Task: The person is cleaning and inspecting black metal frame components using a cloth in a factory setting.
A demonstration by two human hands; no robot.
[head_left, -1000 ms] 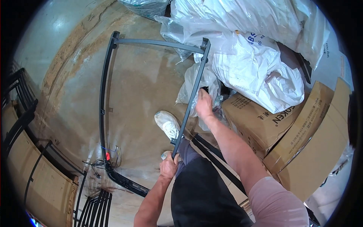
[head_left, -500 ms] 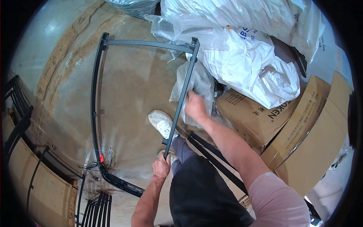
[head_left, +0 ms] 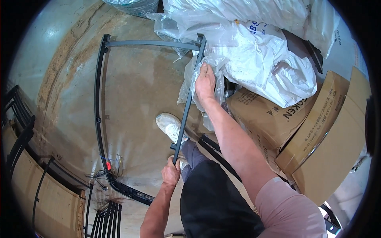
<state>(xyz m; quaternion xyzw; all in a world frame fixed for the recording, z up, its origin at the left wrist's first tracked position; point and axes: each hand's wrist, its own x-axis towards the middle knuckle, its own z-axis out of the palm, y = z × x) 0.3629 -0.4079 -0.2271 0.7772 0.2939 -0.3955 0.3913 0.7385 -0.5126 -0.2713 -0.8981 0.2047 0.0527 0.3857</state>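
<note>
A large dark metal frame [head_left: 98, 87] stands or lies over the floor in front of me, with long side bars and a grey crossbar at its far end. My left hand [head_left: 171, 173] is closed around the near end of the frame's right bar. Further up that bar, my right hand [head_left: 205, 81] grips a crumpled clear plastic bag [head_left: 212, 63], which drapes against the bar. The right fingertips are partly covered by the film. At the frame's near left corner are loose wires and a small red piece [head_left: 108, 165].
White plastic sacks [head_left: 262, 59] are heaped at the far right. Below them lie a cardboard box [head_left: 264, 117] and an upright cardboard sheet [head_left: 329, 146]. More black metal frames [head_left: 107, 218] and a wooden panel [head_left: 55, 186] stand at the left. My shoe [head_left: 168, 125] is beside the right bar.
My right hand has moved up along the bar and now pinches the clear plastic bag, which has been lifted over the bar. My left hand keeps its hold on the frame.
</note>
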